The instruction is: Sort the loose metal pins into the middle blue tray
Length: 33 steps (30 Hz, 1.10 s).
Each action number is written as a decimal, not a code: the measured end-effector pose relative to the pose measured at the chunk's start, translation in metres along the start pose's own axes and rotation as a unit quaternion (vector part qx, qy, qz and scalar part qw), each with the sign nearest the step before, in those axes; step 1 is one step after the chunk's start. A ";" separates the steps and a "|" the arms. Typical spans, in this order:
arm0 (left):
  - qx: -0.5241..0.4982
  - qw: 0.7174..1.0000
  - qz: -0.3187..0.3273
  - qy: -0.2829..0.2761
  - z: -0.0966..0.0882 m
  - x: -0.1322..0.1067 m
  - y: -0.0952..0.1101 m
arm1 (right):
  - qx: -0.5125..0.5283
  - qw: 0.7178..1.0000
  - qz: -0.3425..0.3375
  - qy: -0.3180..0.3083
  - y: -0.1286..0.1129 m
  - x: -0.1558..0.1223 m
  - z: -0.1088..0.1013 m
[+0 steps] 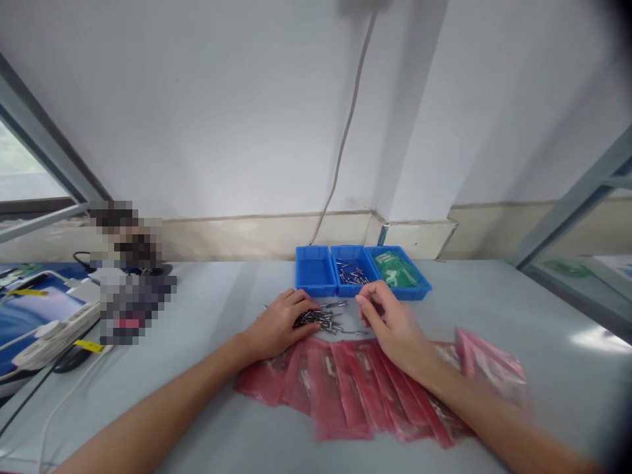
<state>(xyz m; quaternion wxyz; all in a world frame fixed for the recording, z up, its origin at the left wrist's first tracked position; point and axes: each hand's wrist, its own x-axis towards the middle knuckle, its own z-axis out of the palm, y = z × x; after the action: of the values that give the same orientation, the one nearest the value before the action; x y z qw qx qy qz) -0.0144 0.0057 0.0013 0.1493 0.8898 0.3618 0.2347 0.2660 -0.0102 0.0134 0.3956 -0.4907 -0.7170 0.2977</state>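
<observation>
My left hand (282, 322) rests at the left side of a pile of slim metal pieces (322, 319), thumb and fingers spread around its edge. They look like small rods or screws, too small to name surely. My right hand (388, 322) is to the right of the pile, thumb and fingertips pinched together; whatever may be between them is hidden. A few single metal pieces (356, 332) lie between the hands. Fanned out below both hands are several pink transparent bags (336, 401), overlapping, with small contents showing in some. My right forearm crosses over part of them.
Behind the pile stand three blue bins: a bare left one (315, 268), a middle one (340, 290) with metal pieces, and a right one (419, 293) with green bags (395, 268). At left are a power strip (54, 339), cables and a blurred-out area. A wall stands behind the table.
</observation>
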 end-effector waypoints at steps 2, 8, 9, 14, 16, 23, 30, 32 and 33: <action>-0.002 1.000 0.002 -0.001 0.000 0.000 0.000 | 0.011 1.000 0.005 -0.001 0.001 0.001 0.000; 0.000 1.000 0.003 -0.008 -0.002 0.001 0.002 | 0.048 0.999 0.020 -0.007 0.005 0.002 0.003; 0.000 1.000 0.002 -0.007 -0.002 0.001 0.002 | 0.048 0.999 0.021 -0.009 0.006 0.002 0.003; -0.002 1.000 0.000 -0.008 -0.003 0.001 0.003 | 0.051 0.998 0.027 -0.010 0.006 0.002 0.004; -0.003 1.000 0.002 -0.008 -0.003 0.001 0.003 | 0.055 0.998 0.027 -0.008 0.007 0.002 0.004; 0.001 1.000 -0.003 -0.007 -0.002 0.001 0.001 | 0.107 0.993 0.042 -0.008 0.010 0.004 0.006; -0.001 1.000 0.005 -0.005 -0.002 0.001 0.001 | 0.126 0.991 0.048 -0.006 0.009 0.005 0.007; 0.000 1.000 0.004 -0.006 -0.002 0.001 0.000 | 0.116 0.992 0.047 -0.009 0.009 0.004 0.006; 0.000 1.000 0.004 -0.006 -0.001 0.001 0.000 | 0.111 0.993 0.046 -0.010 0.009 0.004 0.006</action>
<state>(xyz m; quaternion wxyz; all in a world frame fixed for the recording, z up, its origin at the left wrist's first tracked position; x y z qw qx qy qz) -0.0148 0.0063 0.0028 0.1506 0.8925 0.3577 0.2296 0.2638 -0.0034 0.0042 0.4262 -0.4728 -0.6605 0.3982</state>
